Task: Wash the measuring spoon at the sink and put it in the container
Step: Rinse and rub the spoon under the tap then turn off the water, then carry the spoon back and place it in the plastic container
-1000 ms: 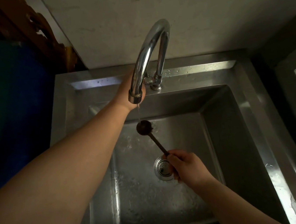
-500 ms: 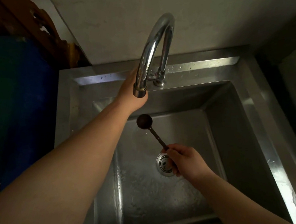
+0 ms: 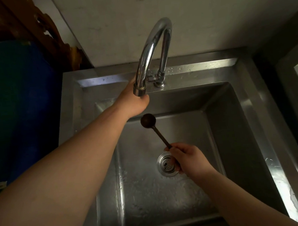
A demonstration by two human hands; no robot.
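1 spoon (image 3: 148, 120) in R hand (image 3: 189, 159), L hand (image 3: 134, 103) prob. on tap (image 3: 154, 53)

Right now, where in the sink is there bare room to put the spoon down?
Free: the basin floor near the viewer, below the drain, and the back ledge right of the faucet base. Crowded: under the spout, where the left hand and the spoon, held by the right hand, meet.
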